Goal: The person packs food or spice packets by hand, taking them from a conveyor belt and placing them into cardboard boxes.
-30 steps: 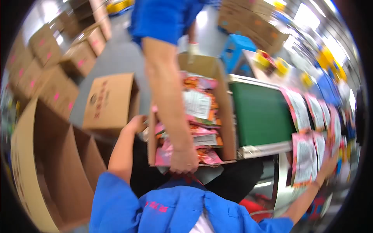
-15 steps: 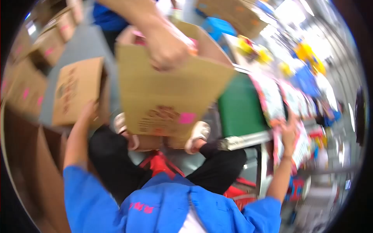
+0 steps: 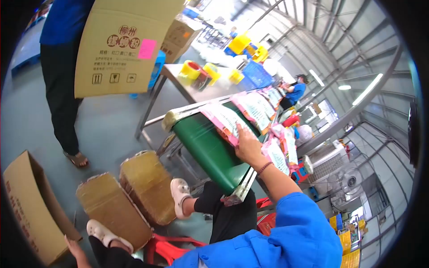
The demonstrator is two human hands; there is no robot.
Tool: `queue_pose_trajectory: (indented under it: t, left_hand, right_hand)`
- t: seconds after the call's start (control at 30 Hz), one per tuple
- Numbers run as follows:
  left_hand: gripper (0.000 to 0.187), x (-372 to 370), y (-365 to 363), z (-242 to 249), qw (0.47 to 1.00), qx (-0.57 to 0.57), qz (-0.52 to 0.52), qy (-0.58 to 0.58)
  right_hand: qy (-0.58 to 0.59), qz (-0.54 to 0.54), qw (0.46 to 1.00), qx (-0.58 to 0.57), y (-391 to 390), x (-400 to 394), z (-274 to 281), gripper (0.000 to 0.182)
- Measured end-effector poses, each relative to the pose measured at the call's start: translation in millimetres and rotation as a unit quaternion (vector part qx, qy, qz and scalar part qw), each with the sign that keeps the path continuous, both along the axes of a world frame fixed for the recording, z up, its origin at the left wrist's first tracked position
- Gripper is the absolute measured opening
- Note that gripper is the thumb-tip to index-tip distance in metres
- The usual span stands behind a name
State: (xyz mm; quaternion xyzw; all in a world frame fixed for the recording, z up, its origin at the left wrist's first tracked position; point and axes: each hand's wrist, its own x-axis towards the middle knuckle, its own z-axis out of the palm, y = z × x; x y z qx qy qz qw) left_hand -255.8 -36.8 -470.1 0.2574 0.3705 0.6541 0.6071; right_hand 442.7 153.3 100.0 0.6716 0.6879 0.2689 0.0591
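Note:
At the lower left, my left hand (image 3: 77, 251) is closed at the edge of an open cardboard box (image 3: 33, 210), which stands tilted with its opening facing right. Part of that hand is cut off by the frame. My right hand (image 3: 248, 145), a beaded bracelet on its wrist, rests with stretched fingers on a pink and white printed packet (image 3: 221, 119). This packet lies across the end of a green conveyor belt (image 3: 203, 149). More such packets (image 3: 254, 107) lie behind it along the belt, and others are heaped just right of my wrist.
A person in dark trousers (image 3: 60, 89) stands at upper left beside a large carton (image 3: 120, 49). Two flattened-looking brown boxes (image 3: 145, 187) lie by my feet, near a red stool (image 3: 167, 248). Tape rolls (image 3: 190, 70) sit on a metal table (image 3: 178, 78). Another person works farther along the belt.
My view has turned right. The other person's carton has moved from in front of me to upper left. My left hand stays at its box; my right hand remains at the packets.

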Motion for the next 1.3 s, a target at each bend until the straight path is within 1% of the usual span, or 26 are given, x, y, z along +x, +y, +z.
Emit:
queue_pose_trajectory:
  t: [0.07, 0.1, 0.17, 0.23, 0.33, 0.4, 0.43, 0.47, 0.5, 0.53, 0.57, 0.6, 0.63, 0.7, 0.73, 0.77, 0.8, 0.83, 0.87, 0.9, 0.93, 1.0, 1.13, 1.2, 1.27, 1.3]
  left_hand:
    - [0.046, 11.6, 25.1, 8.1, 0.963, -0.055, -0.091, 0.246]
    - [0.044, 2.3, 27.7, 18.0, 0.914, -0.084, -0.133, 0.374]
    - [0.039, -33.8, 23.4, 54.7, 0.751, -0.139, -0.201, 0.614]
    - [0.035, -76.6, 6.9, 98.3, 0.513, -0.191, -0.246, 0.800]
    - [0.031, -133.9, -7.2, 183.4, 0.061, -0.246, -0.266, 0.930]
    - [0.021, -155.1, 37.8, 266.4, 0.117, -0.240, -0.084, 0.960]
    - [0.022, -183.3, 68.9, 295.5, 0.164, -0.271, -0.013, 0.948]
    - [0.022, -210.4, 87.7, 330.6, 0.178, -0.169, 0.091, 0.965]
    - [0.023, -233.8, 107.5, 366.8, 0.226, -0.069, 0.110, 0.965]
    - [0.024, -229.0, 124.0, 420.2, 0.272, 0.030, 0.127, 0.954]
    - [0.027, -218.5, 137.5, 470.2, 0.288, -0.044, 0.090, 0.952]
    - [0.032, -159.6, 145.8, 539.3, 0.303, -0.120, 0.054, 0.944]
    - [0.032, -147.6, 152.9, 564.9, 0.294, -0.119, 0.059, 0.946]
    - [0.036, -127.7, 159.2, 597.8, 0.420, -0.066, 0.135, 0.895]
    - [0.038, -115.8, 161.5, 612.3, 0.479, -0.038, 0.171, 0.860]
    - [0.041, -103.3, 164.9, 626.6, 0.535, -0.009, 0.205, 0.820]
    - [0.041, -59.1, 155.5, 648.9, 0.530, -0.008, 0.210, 0.822]
    - [0.042, 9.3, 133.7, 673.1, 0.536, -0.053, 0.228, 0.811]
    - [0.043, 49.9, 120.4, 684.0, 0.541, -0.100, 0.246, 0.798]
    - [0.043, 34.4, 131.5, 654.7, 0.593, -0.011, 0.261, 0.762]
    - [0.043, 17.5, 137.8, 623.0, 0.635, 0.073, 0.273, 0.719]
    - [0.035, 112.2, 96.1, 639.9, 0.706, 0.104, 0.242, 0.657]
    - [0.026, 169.3, 39.9, 635.5, 0.713, 0.088, 0.222, 0.660]
    - [0.023, 186.3, 16.7, 630.4, 0.779, 0.133, 0.208, 0.576]
    - [0.021, 174.7, 3.2, 633.1, 0.781, 0.117, 0.195, 0.582]
    - [0.020, 171.5, -0.8, 639.8, 0.776, 0.124, 0.192, 0.589]
  right_hand:
    - [0.047, -0.001, 0.999, -0.008, -3.2, -9.3, 9.6, 0.075]
    - [0.040, 0.017, 0.999, 0.009, -5.8, -12.5, 10.6, 0.077]
    - [0.064, 0.025, 0.998, 0.014, -12.9, -20.8, 15.5, 0.076]
    - [0.118, 0.052, 0.991, 0.031, -21.0, -22.3, 19.7, 0.074]
    - [0.214, -0.007, 0.976, 0.046, -30.2, -13.9, 39.0, 0.063]
    - [0.309, 0.032, 0.940, 0.144, -38.2, 9.1, 44.2, 0.050]
    - [0.358, 0.053, 0.915, 0.176, -49.3, 15.9, 54.9, 0.039]
    - [0.409, 0.034, 0.893, 0.185, -52.5, 45.3, 50.5, 0.036]
    - [0.483, 0.010, 0.853, 0.198, -64.7, 54.3, 58.9, 0.031]
    - [0.534, 0.029, 0.817, 0.216, -79.5, 62.8, 71.9, 0.024]
    - [0.499, -0.009, 0.836, 0.226, -90.2, 84.4, 84.5, 0.024]
    - [0.509, 0.024, 0.814, 0.278, -95.4, 120.3, 80.7, 0.031]
    - [0.493, 0.013, 0.820, 0.290, -110.9, 128.5, 99.4, 0.036]
    - [0.388, -0.075, 0.850, 0.347, -138.0, 149.3, 124.8, 0.035]
    - [0.305, 0.014, 0.866, 0.396, -141.6, 172.4, 128.2, 0.035]
    - [0.294, -0.025, 0.875, 0.384, -148.1, 194.1, 129.8, 0.037]
    - [0.283, -0.063, 0.883, 0.370, -154.3, 207.4, 133.5, 0.039]
    - [0.289, -0.061, 0.880, 0.372, -157.2, 222.8, 128.5, 0.039]
    - [0.142, -0.059, 0.922, 0.356, -156.7, 239.9, 116.6, 0.042]
    - [-0.008, -0.053, 0.943, 0.329, -154.8, 257.8, 101.9, 0.045]
    - [0.034, -0.107, 0.968, 0.226, -155.1, 272.5, 78.6, 0.046]
    - [0.049, -0.154, 0.982, 0.097, -159.7, 287.4, 28.0, 0.045]
    - [0.072, -0.118, 0.981, 0.133, -152.0, 275.2, 13.2, 0.048]
    - [0.289, -0.121, 0.933, 0.175, -133.4, 222.9, 39.5, 0.056]
    - [0.340, 0.088, 0.920, 0.175, -104.8, 176.4, 52.0, 0.065]
    - [0.328, 0.127, 0.921, 0.171, -90.8, 142.2, 57.2, 0.066]
